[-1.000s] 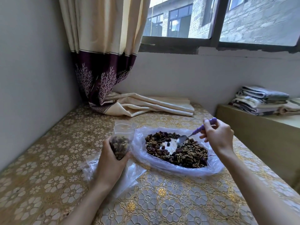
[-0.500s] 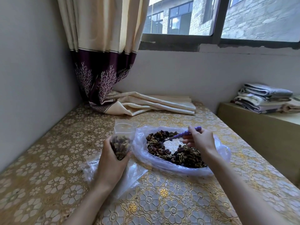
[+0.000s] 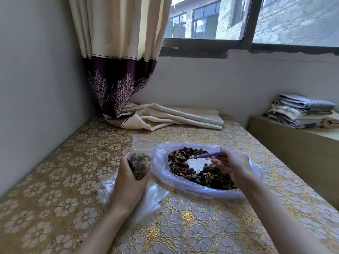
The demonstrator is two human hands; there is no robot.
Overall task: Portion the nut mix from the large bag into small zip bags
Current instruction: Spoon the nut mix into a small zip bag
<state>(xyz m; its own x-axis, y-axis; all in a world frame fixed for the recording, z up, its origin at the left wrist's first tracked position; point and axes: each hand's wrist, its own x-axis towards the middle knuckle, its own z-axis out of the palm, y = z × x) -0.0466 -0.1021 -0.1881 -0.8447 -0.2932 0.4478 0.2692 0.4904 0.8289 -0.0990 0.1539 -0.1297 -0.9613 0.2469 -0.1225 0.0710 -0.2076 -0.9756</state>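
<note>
Tabletop (image 3: pixel 55 208) under gold floral cloth carries everything. Left hand (image 3: pixel 128 182) has its grip curled round a small zip bag (image 3: pixel 141 162), part-filled, mouth open. Right of that grip, right hand (image 3: pixel 233 165) pinches a purple spoon (image 3: pixel 207 155), bowl among nut mix (image 3: pixel 185 169) inside the large bag (image 3: pixel 201 188). Beyond hangs a curtain (image 3: pixel 117 57).

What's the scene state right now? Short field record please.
left hand: grips small zip bag, upright, mouth open, partly filled with nut mix
right hand: holds purple-handled spoon
spoon bowl: down in the nut mix
large bag: lies open on the table, beside the small bag
under left hand: clear plastic bags
</note>
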